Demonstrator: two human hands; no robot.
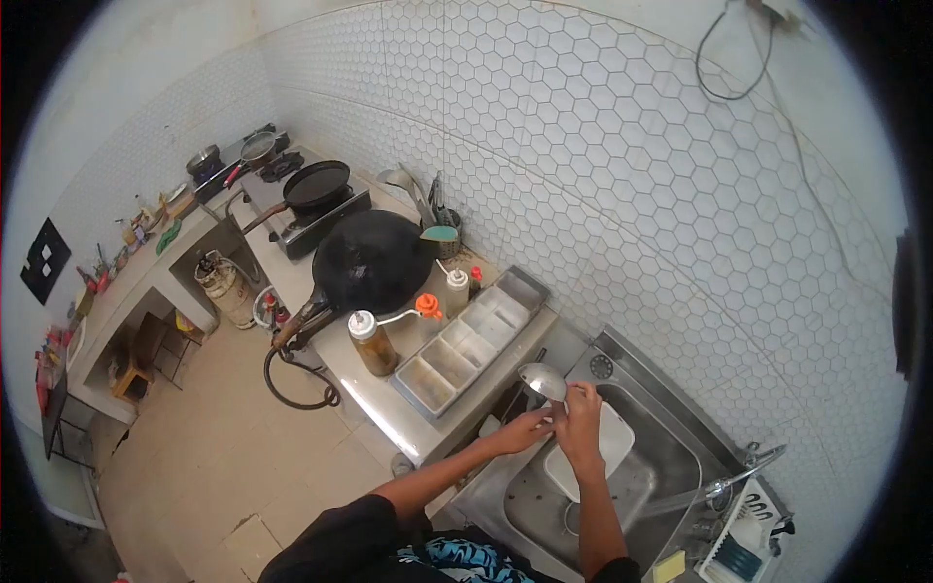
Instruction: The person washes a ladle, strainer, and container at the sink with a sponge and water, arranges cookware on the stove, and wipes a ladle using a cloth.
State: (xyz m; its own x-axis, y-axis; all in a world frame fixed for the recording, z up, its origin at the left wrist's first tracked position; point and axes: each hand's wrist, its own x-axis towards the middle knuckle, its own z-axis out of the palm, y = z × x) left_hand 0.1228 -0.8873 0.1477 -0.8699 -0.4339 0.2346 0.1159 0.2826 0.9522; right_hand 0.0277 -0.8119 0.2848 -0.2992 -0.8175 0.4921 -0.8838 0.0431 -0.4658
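Over the sink, my right hand (581, 422) is closed near the base of a metal ladle (543, 381), whose round bowl points up and to the left. My left hand (525, 430) meets it just below the bowl, its fingers bent; whether they grip the ladle cannot be made out. Beneath both hands a white rectangular basin (614, 442) lies in the steel sink (671, 457). A curved faucet (743, 473) reaches in from the right.
A divided metal tray (450, 361), sauce bottles (372, 344) and a black wok (373, 260) occupy the counter to the left. A dish rack (743, 544) stands right of the sink, with a yellow sponge (670, 566) beside it. Tiled wall rises behind.
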